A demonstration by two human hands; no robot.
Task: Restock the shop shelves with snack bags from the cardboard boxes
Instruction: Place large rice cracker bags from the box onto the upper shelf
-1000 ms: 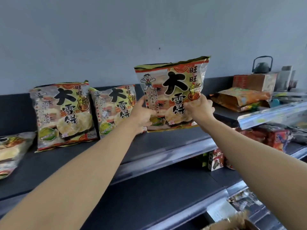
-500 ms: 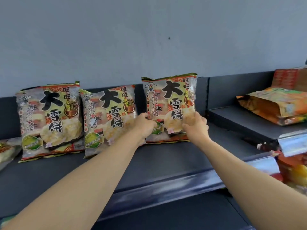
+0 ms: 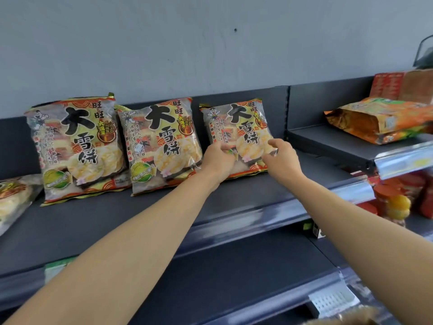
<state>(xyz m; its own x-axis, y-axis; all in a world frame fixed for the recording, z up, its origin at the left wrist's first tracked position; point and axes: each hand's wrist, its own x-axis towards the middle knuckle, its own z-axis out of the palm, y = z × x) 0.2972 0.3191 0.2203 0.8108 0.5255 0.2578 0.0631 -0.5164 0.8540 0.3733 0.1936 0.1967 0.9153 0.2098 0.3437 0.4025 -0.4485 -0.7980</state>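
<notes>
You stand the rightmost rice-cracker bag [image 3: 236, 123] upright along the shelf's [image 3: 234, 195] back edge, label outward beside two matching bags [image 3: 161, 141], left hand [image 3: 218, 158] and right hand [image 3: 281, 158] steadying it, curled fingers [image 3: 225, 147] pinching its lower half.

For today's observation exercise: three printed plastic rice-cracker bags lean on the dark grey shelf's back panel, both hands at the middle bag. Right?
No: the head view shows the left hand and right hand at the rightmost printed plastic rice-cracker bag; the rest holds.
</notes>
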